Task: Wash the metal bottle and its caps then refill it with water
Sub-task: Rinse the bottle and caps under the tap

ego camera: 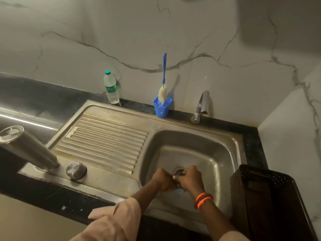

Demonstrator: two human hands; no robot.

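Head view shows left hand and right hand curled around a small dark cap over the steel sink, while the upside-down cylindrical metal bottle at nine o'clock could topple if bumped.

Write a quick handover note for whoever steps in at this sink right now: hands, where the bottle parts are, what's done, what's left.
Left hand and right hand meet over the steel sink basin, both gripping a small dark cap, mostly hidden. Steel metal bottle stands upside down on the sink's front ledge, round steel cap beside it. Blue-handled bottle brush sits in its blue cup. The chrome tap shows no water.
Done: bottle taken apart. Left: finish washing, reassemble, refill.
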